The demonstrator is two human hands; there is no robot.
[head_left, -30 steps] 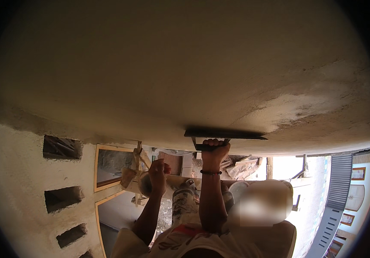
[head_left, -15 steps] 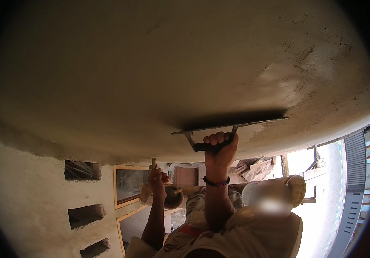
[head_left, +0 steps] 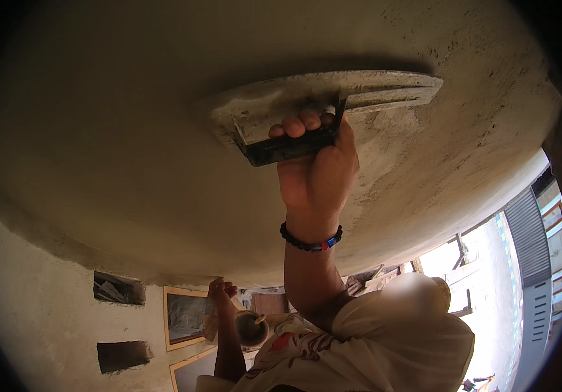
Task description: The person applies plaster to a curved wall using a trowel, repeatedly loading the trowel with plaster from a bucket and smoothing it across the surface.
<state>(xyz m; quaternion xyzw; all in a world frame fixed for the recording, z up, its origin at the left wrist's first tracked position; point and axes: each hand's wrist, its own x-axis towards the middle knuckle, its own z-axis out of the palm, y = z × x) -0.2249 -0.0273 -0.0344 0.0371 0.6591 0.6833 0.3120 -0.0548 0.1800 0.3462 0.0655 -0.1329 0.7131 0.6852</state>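
Observation:
My right hand [head_left: 314, 166] is closed round the black handle of a mortar-smeared metal trowel [head_left: 392, 91], whose flat blade lies against the grey plastered surface [head_left: 131, 117] filling the upper view. Roughened, pitted patches show at the right of this surface. My left hand [head_left: 222, 292] is smaller in the lower view, raised near the lower edge of the plaster, with fingers curled; what it holds, if anything, is too small to make out.
A rough pale wall [head_left: 59, 320] with rectangular openings [head_left: 119, 287] is at lower left, beside wood-framed openings [head_left: 186, 317]. A bucket [head_left: 252, 330] with a stick in it sits below my left hand. Timber pieces, bright daylight and a corrugated panel [head_left: 526, 242] are at right.
My right hand and the trowel have moved upward across the plaster and appear larger, with the blade's underside now showing. My left hand and the background have shifted in the view.

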